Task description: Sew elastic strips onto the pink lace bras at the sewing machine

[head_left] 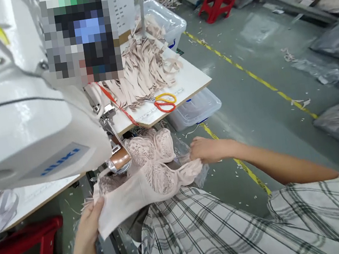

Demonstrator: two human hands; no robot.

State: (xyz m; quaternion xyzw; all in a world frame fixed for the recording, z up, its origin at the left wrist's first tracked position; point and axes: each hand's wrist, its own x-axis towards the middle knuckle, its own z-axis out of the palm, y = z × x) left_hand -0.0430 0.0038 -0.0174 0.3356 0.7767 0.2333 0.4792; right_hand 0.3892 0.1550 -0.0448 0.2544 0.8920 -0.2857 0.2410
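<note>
Bench (192, 77), white-topped, carries a white sewing machine (30, 125) marked JUKI, the head of which overhangs the near edge. A clear plastic bin (207, 107) sits on a lower level, partly beneath the bench's right-hand corner. Pale fabric strips (139, 70) lie in a dense pile on the bench, reaching from the far side toward the near edge. A pale pink lace bra (125, 198) is positioned off the bench, below its near edge, stretched between the two hands in front of the operator's checked shirt (202, 223). The left hand (91, 220) pinches the free end of the plain band, thumb on top. The right hand (202, 149) is closed at the opposite end, beside the cup; its exact grip is hidden. Scissors (166, 102) with red and yellow handles rest near the bench's near edge, touching the strips.
</note>
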